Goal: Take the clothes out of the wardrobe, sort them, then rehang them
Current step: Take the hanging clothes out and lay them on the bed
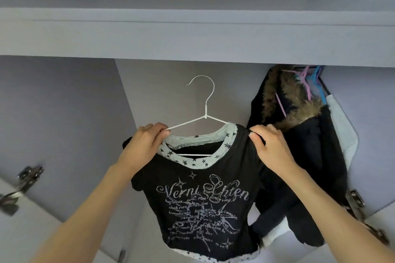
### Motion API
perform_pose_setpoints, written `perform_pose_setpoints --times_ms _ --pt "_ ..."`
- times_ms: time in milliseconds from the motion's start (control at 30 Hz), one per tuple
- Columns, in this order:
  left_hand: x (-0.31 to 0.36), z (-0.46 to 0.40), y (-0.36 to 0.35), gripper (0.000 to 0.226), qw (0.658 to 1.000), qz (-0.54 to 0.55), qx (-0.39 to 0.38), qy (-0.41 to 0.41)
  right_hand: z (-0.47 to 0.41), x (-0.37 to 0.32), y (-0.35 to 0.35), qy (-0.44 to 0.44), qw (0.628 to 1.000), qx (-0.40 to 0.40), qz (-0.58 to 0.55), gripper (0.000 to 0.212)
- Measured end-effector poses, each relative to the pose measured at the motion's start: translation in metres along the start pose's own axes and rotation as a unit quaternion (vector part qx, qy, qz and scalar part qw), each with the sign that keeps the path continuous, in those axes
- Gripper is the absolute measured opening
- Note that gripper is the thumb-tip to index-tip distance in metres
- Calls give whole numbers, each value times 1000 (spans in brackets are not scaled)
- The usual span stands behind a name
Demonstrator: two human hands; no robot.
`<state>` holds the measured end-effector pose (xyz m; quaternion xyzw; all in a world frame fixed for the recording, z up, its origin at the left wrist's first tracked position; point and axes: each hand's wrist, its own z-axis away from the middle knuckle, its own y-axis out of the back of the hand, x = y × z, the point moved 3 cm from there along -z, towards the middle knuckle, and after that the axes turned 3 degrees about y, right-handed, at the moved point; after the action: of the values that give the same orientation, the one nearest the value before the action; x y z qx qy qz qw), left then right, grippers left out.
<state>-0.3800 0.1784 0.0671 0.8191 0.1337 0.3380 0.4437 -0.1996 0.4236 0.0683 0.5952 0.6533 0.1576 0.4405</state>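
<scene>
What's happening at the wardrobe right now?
A person holds a black printed top on a white wire hanger up inside the open wardrobe. The left hand pinches the hanger's arm and collar; the right hand grips the shoulder. The hook is not on anything. A fur-trimmed dark coat hangs at right.

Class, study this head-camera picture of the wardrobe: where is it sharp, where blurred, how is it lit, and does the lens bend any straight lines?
Head view: sharpest on the black T-shirt print and white hanger; the door hinge at lower left is smeared; light is soft and even, without glare or hard shadows; the wardrobe shelf edge bows, a wide-angle effect.
</scene>
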Motion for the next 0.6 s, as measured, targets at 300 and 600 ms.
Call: perform_pose_setpoints --times_ms 300,600 --pt "-47 50 47 18 989 83 89 89 -16 -51 -29 68 996 31 -49 9" --pt "-66 73 74 65 995 -59 67 43 -26 -89 -76 96 987 -34 -128 31"
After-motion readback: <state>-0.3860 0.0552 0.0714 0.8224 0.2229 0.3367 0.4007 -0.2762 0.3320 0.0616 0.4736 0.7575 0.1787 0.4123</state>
